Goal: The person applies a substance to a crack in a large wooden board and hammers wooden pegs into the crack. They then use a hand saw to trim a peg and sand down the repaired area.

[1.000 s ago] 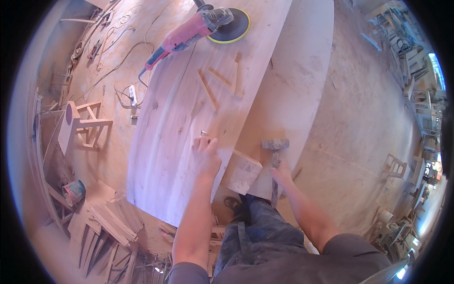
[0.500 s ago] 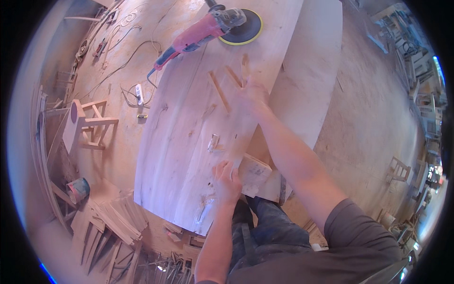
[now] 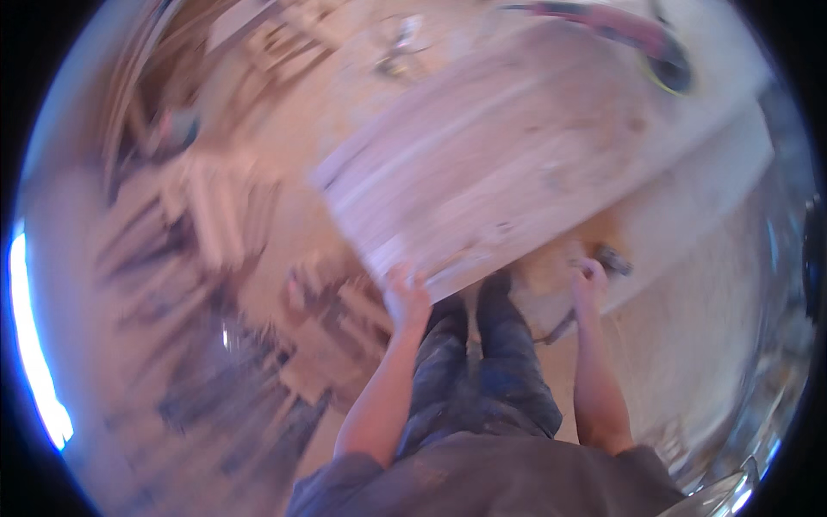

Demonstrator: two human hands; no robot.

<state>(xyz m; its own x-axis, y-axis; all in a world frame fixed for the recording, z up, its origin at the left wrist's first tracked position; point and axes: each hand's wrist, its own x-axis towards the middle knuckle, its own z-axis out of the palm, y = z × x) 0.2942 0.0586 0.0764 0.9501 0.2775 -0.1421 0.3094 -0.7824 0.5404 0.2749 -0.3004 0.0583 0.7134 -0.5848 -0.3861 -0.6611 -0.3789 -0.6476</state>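
A broad, pale wooden panel (image 3: pixel 482 164) lies slantwise ahead of me. My left hand (image 3: pixel 407 295) is at its near end, fingers curled over the edge. To the right, my right hand (image 3: pixel 589 283) is closed beside a small dark object (image 3: pixel 612 258) that sticks out past the fingers. Blur hides what kind of thing that is. Beneath and right of the panel, a second pale board (image 3: pixel 706 185) shows. At the panel's far right rests a red angle grinder (image 3: pixel 633 30) with a round, yellow-rimmed disc (image 3: pixel 670 73).
Stacked wood strips (image 3: pixel 215 211) lie on the floor at left, with more offcuts (image 3: pixel 336 319) just left of my legs. A wooden stool (image 3: pixel 289 43) is at the far left, and a bucket (image 3: pixel 179 127) stands near it. Much of the view is smeared by motion.
My view has swung left and down, so the panel appears turned. My right hand has drawn back from the wooden sticks to the panel's near right side. My left hand is now at the near end.
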